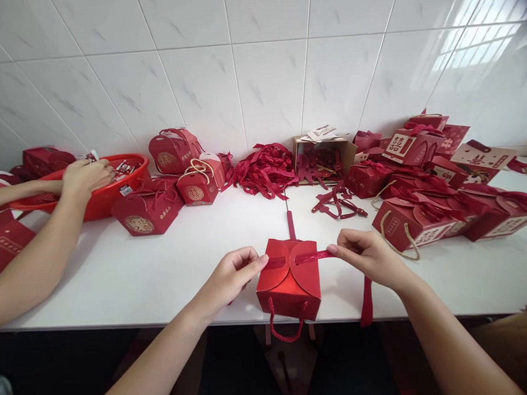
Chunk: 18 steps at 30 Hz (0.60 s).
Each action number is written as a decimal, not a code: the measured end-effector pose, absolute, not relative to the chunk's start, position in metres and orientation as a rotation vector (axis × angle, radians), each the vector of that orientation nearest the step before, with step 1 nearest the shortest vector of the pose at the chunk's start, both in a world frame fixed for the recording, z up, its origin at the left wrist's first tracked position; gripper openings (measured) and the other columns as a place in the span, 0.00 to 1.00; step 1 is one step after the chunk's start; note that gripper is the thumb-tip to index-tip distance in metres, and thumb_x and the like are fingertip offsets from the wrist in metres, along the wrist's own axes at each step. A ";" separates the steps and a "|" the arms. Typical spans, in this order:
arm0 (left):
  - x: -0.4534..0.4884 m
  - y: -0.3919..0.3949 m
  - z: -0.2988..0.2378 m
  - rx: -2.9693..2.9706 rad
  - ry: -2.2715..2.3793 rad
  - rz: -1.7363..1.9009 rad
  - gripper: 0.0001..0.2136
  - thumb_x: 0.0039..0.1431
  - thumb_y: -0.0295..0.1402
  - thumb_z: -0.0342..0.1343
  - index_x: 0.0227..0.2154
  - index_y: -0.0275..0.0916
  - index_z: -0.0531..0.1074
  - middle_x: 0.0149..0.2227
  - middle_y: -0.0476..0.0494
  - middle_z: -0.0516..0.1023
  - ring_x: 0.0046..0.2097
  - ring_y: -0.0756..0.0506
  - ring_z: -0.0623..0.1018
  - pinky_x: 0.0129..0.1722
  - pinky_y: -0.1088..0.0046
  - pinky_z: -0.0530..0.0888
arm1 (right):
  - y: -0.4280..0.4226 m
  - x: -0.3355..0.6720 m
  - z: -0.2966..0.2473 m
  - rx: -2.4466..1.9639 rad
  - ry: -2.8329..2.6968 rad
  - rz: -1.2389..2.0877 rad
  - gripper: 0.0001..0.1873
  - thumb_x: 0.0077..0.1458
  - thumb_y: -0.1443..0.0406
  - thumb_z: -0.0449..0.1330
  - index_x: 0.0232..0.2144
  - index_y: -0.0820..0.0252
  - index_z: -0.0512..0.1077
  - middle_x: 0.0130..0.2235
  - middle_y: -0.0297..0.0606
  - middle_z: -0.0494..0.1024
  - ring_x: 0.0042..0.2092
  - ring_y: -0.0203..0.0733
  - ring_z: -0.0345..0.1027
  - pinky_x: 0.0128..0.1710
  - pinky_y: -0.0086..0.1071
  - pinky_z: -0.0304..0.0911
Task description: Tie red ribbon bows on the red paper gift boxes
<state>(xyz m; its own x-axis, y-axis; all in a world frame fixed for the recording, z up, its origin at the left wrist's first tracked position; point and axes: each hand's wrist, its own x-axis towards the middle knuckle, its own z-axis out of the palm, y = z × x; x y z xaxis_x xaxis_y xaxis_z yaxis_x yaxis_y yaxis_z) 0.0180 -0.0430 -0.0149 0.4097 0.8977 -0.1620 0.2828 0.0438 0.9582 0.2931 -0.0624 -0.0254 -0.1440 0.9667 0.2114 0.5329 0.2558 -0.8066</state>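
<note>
Red gift box (288, 293) sits upright between the two sets of fingers, at the near edge of the bench (141, 288). Left hand (234, 273): thumb and fingers narrow, apparently pinching the ribbon (311, 257) at the left flap. Right hand (371, 254): fingers closed on the ribbon's other side, drawn out away from the box; a loose tail (366, 306) hangs below these fingers, past the bench edge.

Risks (judged): a harder pull by the right fingers against a weak left pinch could run the ribbon out of its slits. Slack between the fingers could let the rounded flaps lift. Rope handle (288, 338) overhangs the edge, nearer the wearer than the fingers; if snagged, it could tip the box off.

Room: white surface shows left of the left fingers, as far as a co-worker's forearm (53, 259). Right of the right fingers, a twine-handled box (413, 224) stands near, limiting an outward sweep. Ahead of the fingers, a dark red strap (291, 225) lies just behind the box; the ribbon heap (266, 171) is well apart.
</note>
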 end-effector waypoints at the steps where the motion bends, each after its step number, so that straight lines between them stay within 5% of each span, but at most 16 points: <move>1: 0.019 -0.045 -0.017 1.471 1.079 0.641 0.19 0.57 0.49 0.52 0.22 0.39 0.57 0.21 0.55 0.52 0.22 0.54 0.52 0.21 0.77 0.52 | -0.061 0.294 -0.026 -1.406 -1.759 0.689 0.22 0.53 0.50 0.58 0.20 0.59 0.59 0.20 0.26 0.50 0.24 0.31 0.42 0.23 0.29 0.41; 8: 0.024 -0.051 -0.019 1.682 1.083 0.675 0.19 0.60 0.47 0.49 0.21 0.39 0.56 0.22 0.54 0.53 0.24 0.52 0.56 0.24 0.76 0.57 | -0.051 0.304 -0.021 -1.567 -1.752 0.883 0.23 0.48 0.48 0.61 0.18 0.60 0.63 0.18 0.25 0.51 0.21 0.30 0.44 0.21 0.28 0.40; 14: -0.001 -0.047 -0.036 2.194 1.334 1.295 0.04 0.58 0.33 0.55 0.35 0.41 0.72 0.38 0.44 0.71 0.41 0.45 0.71 0.40 0.71 0.67 | -0.090 0.300 -0.025 -1.769 -1.633 0.431 0.14 0.54 0.54 0.57 0.29 0.58 0.69 0.31 0.36 0.73 0.30 0.38 0.65 0.28 0.29 0.60; 18: -0.009 -0.069 -0.040 2.425 1.156 0.981 0.07 0.60 0.29 0.51 0.34 0.43 0.75 0.24 0.49 0.70 0.28 0.49 0.70 0.31 0.73 0.67 | -0.122 0.282 -0.028 -1.634 -1.767 0.535 0.16 0.60 0.56 0.50 0.29 0.56 0.73 0.31 0.37 0.72 0.31 0.38 0.67 0.28 0.28 0.64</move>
